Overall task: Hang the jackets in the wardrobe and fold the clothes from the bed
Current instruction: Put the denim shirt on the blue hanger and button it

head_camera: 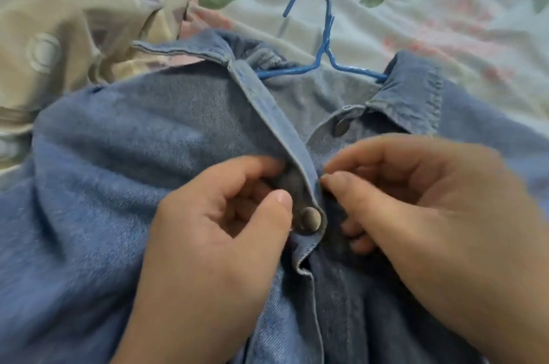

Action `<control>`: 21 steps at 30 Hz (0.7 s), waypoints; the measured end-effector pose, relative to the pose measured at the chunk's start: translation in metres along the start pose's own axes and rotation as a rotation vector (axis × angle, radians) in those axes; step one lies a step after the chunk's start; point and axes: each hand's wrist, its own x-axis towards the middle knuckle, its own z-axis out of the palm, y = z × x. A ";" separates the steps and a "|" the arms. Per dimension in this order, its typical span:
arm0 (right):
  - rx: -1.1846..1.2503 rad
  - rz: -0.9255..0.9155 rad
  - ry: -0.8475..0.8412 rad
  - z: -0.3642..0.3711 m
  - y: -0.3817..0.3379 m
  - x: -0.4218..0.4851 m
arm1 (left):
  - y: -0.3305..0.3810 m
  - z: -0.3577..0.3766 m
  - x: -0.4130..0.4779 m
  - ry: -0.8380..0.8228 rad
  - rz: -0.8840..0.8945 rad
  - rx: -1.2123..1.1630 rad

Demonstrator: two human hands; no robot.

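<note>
We have the denim jacket lying front-up across the bed, its collar towards the far side and a blue wire hanger already threaded through the neck, with the hook resting on the bedspread. A beige patterned cloth lies bunched at the bed's far left corner.

Our left hand is curled and pinches the overlapping front edge just beside a metal button. Our right hand is also curled, thumb and forefinger nipping the facing edge right next to it. Neither hand is spread wide. Both are narrow pinches on cloth. A second button higher up, near the collar, looks undone.

We judge the denim to be thick and fairly heavy for a garment. It is soft enough to crease and sag but has body at the doubled seams. The front band and collar are the firmest parts, so those are where a grip will hold without slipping. The broad panels would only bunch. The thin wire hanger looks light and likely bends under load. For the lift to the wardrobe we would take the hanger at the twisted stem below the hook and steady the shoulders so the jacket does not slide off one end
</note>
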 end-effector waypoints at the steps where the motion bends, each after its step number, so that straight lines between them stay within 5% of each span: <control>1: -0.126 -0.036 0.075 -0.006 0.000 0.004 | 0.002 0.002 0.000 -0.004 0.006 0.008; 4: -0.698 -0.146 0.049 -0.016 -0.005 0.022 | 0.002 0.007 -0.003 0.025 0.009 0.022; 6: -0.839 -0.148 -0.014 -0.020 -0.011 0.038 | 0.002 0.007 -0.003 0.030 -0.008 0.005; 12: -0.876 -0.158 -0.137 -0.013 -0.027 0.092 | 0.007 0.010 -0.005 0.057 -0.037 0.043; 21: -0.595 -0.183 -0.023 -0.002 0.006 0.082 | 0.044 0.003 0.069 0.002 -0.282 0.173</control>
